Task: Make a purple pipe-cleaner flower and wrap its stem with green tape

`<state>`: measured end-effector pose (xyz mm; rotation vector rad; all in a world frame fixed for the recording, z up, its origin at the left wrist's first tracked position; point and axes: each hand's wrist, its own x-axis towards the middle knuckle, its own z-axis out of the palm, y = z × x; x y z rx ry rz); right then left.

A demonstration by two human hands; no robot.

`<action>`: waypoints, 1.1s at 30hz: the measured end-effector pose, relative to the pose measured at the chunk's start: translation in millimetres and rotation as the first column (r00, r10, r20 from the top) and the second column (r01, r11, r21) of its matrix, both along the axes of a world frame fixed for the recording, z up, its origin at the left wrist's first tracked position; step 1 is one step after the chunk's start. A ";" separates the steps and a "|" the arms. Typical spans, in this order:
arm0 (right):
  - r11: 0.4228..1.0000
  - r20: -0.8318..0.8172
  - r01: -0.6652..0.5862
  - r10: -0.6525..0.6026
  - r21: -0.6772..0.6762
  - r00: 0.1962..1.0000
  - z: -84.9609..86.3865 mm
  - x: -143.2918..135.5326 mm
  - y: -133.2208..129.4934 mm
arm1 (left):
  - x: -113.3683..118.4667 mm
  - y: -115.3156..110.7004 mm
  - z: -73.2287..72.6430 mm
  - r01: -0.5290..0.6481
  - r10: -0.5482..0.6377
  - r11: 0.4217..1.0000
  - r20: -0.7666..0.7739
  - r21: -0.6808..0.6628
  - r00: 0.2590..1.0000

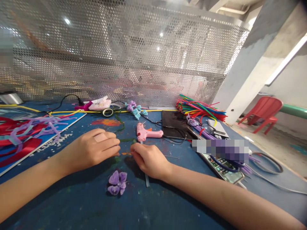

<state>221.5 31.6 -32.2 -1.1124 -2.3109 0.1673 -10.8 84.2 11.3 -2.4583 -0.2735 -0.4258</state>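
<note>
One green strip (127, 140) is in the right hand (153, 161), grip pinched on it; the left hand's (96, 147) grip I cannot tell. A flower (117, 183) lies on the tabletop (81, 207).

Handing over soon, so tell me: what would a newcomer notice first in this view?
Probably the pale-pink plastic glue gun, lying just beyond the right hand. Next, the purple, fuzzy, four-lobed piece on the dark blue tabletop, nearer the camera. Then the thick bundle of multicoloured stems at the back right, before the perforated metal screen.
</note>
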 end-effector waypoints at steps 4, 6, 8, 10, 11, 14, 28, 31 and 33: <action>1.000 0.027 -0.012 0.012 0.015 1.000 -1.7 0.4 1.0 | 2.9 -7.2 0.7 0.058 -0.053 0.983 -0.036 0.171 0.998; 1.000 0.036 -0.005 0.004 0.020 0.999 -2.4 0.4 1.4 | 5.6 -10.7 -0.8 0.086 -0.079 0.981 -0.046 0.176 0.996; 1.000 0.034 0.004 -0.004 0.022 0.999 -2.7 0.1 1.6 | 7.8 -12.8 -3.8 0.097 -0.089 0.981 -0.051 0.170 0.995; 1.000 0.027 0.013 -0.014 0.016 1.000 -2.4 -0.4 1.6 | 8.9 -13.8 -7.5 0.091 -0.085 0.982 -0.039 0.167 0.996; 1.000 0.024 0.018 -0.018 0.010 1.000 -2.1 -0.7 1.4 | 9.2 -14.0 -9.3 0.085 -0.080 0.982 -0.036 0.170 0.996; 0.999 0.015 0.033 -0.033 -0.012 0.999 -1.2 -1.2 0.9 | 10.1 -14.6 -13.4 0.066 -0.060 0.977 -0.036 0.201 0.998; 0.996 -0.075 0.077 -0.081 -0.053 0.994 -1.2 -0.5 3.1 | 25.4 -21.1 -20.4 -0.081 0.059 0.977 0.112 0.198 0.992; 0.995 -0.081 0.078 -0.082 -0.054 0.993 -0.9 -0.9 3.0 | 26.7 -21.8 -20.0 -0.110 0.084 0.974 0.132 0.199 0.988; 0.995 -0.083 0.082 -0.086 -0.058 0.993 -0.2 -1.3 3.2 | 26.8 -21.9 -20.0 -0.129 0.103 0.976 0.152 0.173 0.983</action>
